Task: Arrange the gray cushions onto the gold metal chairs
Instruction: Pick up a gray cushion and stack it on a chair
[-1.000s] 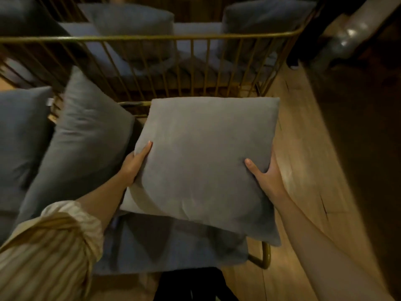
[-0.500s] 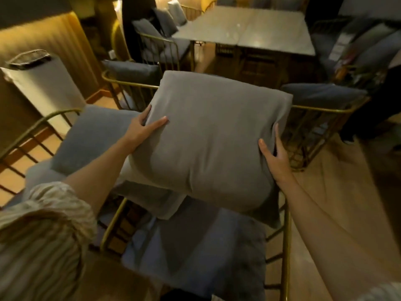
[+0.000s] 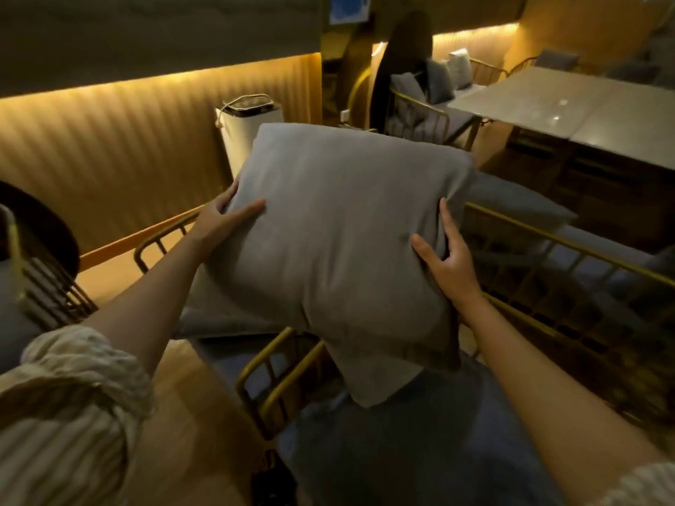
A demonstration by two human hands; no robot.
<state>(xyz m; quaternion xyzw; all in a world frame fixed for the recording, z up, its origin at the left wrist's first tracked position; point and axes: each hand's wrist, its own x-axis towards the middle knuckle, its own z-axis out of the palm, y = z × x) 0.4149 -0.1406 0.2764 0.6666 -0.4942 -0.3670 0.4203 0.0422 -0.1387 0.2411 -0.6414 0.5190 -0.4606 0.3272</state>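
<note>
Gray cushion (image 3: 343, 246) hangs in the air between both hands, tilted. Left hand (image 3: 222, 222) clasps its left edge, thumb on the front; right hand (image 3: 447, 262) pinches its right edge. Below the hands stands a gold chair (image 3: 281, 374) with a blue-gray seat.

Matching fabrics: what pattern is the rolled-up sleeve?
Cream sleeve with fine stripes, seen in the head view.

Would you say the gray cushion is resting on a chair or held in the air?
Held in the air: the left hand and right hand grip the gray cushion by its sides, tilted above the chair seat.
</note>
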